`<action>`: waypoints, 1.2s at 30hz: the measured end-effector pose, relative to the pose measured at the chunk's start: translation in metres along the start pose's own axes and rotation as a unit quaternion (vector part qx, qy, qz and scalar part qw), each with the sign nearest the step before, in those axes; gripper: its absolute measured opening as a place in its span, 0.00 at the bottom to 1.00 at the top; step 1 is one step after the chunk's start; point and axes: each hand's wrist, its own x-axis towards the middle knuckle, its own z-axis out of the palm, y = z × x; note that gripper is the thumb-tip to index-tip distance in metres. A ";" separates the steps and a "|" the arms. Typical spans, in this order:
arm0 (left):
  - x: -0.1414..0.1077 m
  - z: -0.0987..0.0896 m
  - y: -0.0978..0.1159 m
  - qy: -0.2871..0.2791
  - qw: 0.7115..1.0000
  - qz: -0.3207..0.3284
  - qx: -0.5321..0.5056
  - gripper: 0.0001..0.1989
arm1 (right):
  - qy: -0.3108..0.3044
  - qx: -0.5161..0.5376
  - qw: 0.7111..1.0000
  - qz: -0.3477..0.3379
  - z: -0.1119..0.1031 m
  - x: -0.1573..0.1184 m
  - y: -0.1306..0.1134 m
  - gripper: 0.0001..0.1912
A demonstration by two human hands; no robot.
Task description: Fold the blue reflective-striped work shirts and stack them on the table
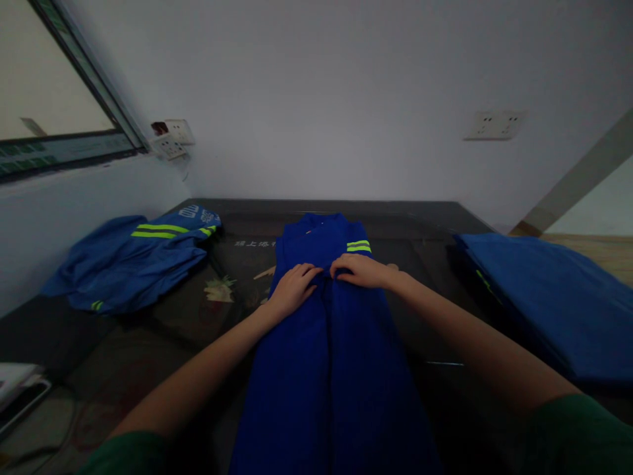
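Observation:
A bright blue garment (pixel 331 369) lies lengthwise on a dark table, its upper part folded in narrow and its collar toward the wall. Two yellow-green stripes show on its right edge. Both hands meet near its middle, at a cross fold. My left hand (pixel 295 287) has its fingers closed on the cloth just left of the centre line. Just right of it, my right hand (pixel 362 270) pinches the cloth too, fingers curled. A dark seam runs from between the hands toward me.
A crumpled blue garment (pixel 143 254) with yellow stripes lies at the left on the dark table (pixel 415 218). Folded blue cloth (pixel 554 290) is stacked at the right. A white device (pixel 20 389) with a cable sits at the lower left. Behind is a wall with sockets.

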 end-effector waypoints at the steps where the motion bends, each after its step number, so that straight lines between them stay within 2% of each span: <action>1: 0.002 0.002 -0.001 0.007 1.000 0.001 0.004 0.19 | 0.008 0.010 1.000 -0.001 0.000 -0.001 0.001 0.09; 5: 0.002 0.005 -0.004 0.024 1.000 -0.005 0.002 0.12 | 0.060 0.062 0.996 0.012 0.002 -0.006 0.002 0.08; 8: -0.004 0.006 -0.003 0.030 0.999 0.007 -0.008 0.13 | 0.103 0.115 0.988 0.030 0.009 -0.006 0.002 0.08; 11: -0.009 0.005 -0.001 0.010 0.999 0.026 -0.017 0.15 | 0.140 0.163 0.975 0.058 0.024 -0.004 0.004 0.10; 14: -0.011 0.006 0.004 -0.003 1.000 0.011 -0.012 0.17 | 0.163 0.131 0.973 0.093 0.042 -0.002 0.009 0.13; 19: -0.006 0.010 0.017 -0.020 0.999 -0.040 0.019 0.06 | 0.150 0.014 0.983 0.102 0.061 0.001 0.013 0.08; 25: -0.003 0.006 0.026 -0.029 0.998 -0.013 0.047 0.06 | 0.185 0.040 0.974 0.128 0.064 0.003 0.015 0.06; 30: -0.007 0.005 0.027 -0.034 0.998 -0.007 0.043 0.06 | 0.156 0.043 0.976 0.143 0.069 0.000 0.017 0.09; 33: -0.008 0.008 0.027 -0.031 0.999 -0.023 0.015 0.06 | 0.128 0.043 0.985 0.105 0.065 -0.002 0.015 0.14; 36: -0.009 0.012 0.027 -0.023 0.999 -0.042 -0.009 0.07 | 0.083 0.038 0.995 0.036 0.052 -0.002 0.013 0.11</action>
